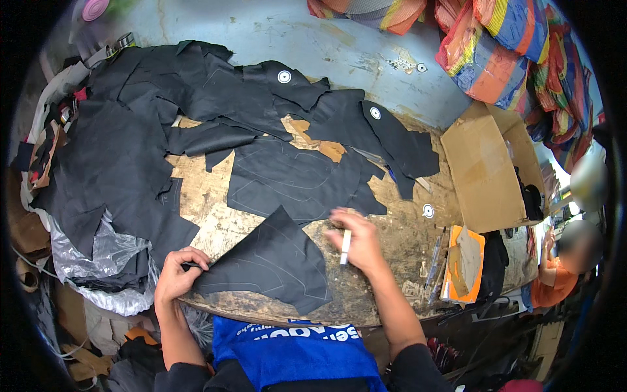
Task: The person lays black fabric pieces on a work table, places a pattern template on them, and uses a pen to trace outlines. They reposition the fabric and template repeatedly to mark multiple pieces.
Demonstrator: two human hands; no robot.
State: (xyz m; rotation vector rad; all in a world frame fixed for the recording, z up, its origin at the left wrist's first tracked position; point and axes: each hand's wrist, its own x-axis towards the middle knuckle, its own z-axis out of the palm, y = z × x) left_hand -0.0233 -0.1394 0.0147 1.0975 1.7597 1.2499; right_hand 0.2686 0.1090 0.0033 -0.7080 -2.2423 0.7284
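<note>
A cut piece of black leather-like sheet [274,264], with thin pale outlines drawn on it, lies at the table's near edge. My left hand [179,273] pinches its left corner between thumb and fingers. Just right of that piece, my right hand [359,242] is closed around a short white stick-shaped tool [345,247]; its exact kind cannot be made out. The fingertips are slightly blurred. Beyond my hands lies another outlined black piece [294,179], flat on the wooden table.
A large heap of black sheets [117,150] covers the left and back of the worn table [408,251]. At right stand an open cardboard box [480,170] and an orange pad [475,261] with brown templates. A person [555,281] in orange sits farther right.
</note>
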